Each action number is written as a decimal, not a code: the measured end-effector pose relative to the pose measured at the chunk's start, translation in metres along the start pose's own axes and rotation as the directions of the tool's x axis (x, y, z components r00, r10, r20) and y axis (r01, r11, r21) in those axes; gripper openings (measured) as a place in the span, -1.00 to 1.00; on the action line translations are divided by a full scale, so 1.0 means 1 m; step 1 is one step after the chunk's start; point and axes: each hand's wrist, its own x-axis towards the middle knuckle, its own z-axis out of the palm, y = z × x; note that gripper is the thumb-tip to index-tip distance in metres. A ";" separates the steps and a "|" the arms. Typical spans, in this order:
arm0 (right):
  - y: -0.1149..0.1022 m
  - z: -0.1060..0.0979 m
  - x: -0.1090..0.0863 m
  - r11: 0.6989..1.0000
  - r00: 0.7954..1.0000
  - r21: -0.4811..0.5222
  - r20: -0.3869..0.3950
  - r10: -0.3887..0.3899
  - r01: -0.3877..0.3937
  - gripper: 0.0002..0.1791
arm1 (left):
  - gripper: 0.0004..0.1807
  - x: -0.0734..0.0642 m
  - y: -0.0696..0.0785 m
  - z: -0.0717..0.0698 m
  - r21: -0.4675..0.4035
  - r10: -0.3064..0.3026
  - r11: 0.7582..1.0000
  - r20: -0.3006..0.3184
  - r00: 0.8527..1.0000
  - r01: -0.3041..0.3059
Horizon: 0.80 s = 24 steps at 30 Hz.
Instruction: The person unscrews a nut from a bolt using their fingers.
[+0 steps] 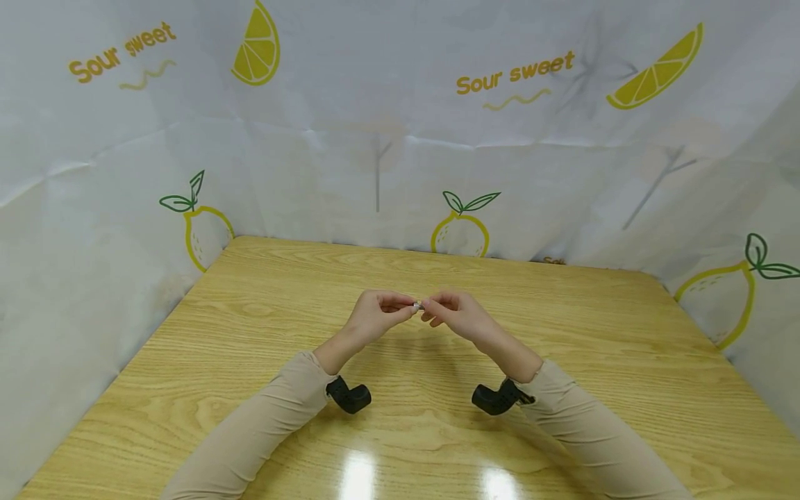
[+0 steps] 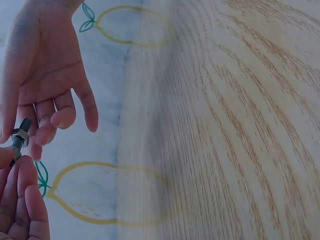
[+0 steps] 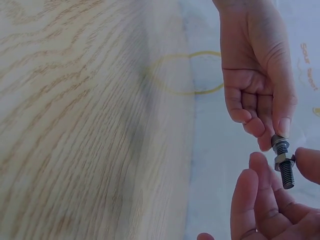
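Observation:
A small metal bolt [image 3: 287, 179] with a hex nut [image 3: 283, 162] partway along its threaded shank is held above the table between both hands. My left hand [image 1: 373, 318] pinches the bolt at its head end, which the thumb and fingers partly hide. From the other side my right hand [image 1: 461, 318] works at the nut, its thumb [image 3: 308, 164] against one side and curled fingers around the opposite side. In the left wrist view, the threaded tip of the bolt [image 2: 25, 123] points toward the right palm.
A wood-grain table [image 1: 262, 292] lies beneath the hands. White cloth [image 1: 350, 173] printed with lemons hangs behind it and along both sides. Each sleeve cuff carries a black wrist mount [image 1: 350, 396].

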 end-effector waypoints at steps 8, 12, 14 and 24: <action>0.002 -0.001 0.000 0.999 0.999 0.039 -0.010 -0.032 0.032 -0.60 | -0.72 0.000 -0.001 0.000 -0.001 -0.001 1.000 -0.003 1.000 0.001; 0.000 0.000 0.000 0.999 1.000 0.046 -0.009 -0.024 0.024 -0.53 | -0.74 0.000 -0.001 0.000 -0.007 -0.002 1.000 -0.005 1.000 0.002; 0.000 0.000 0.000 0.999 1.000 0.033 -0.005 -0.008 0.008 -0.54 | -0.73 0.000 -0.001 0.000 -0.009 -0.003 1.000 -0.004 1.000 0.003; 0.001 0.000 -0.001 0.998 0.999 0.048 -0.029 -0.036 0.038 -0.67 | -0.75 0.000 0.000 0.000 -0.005 -0.012 1.000 -0.014 1.000 0.012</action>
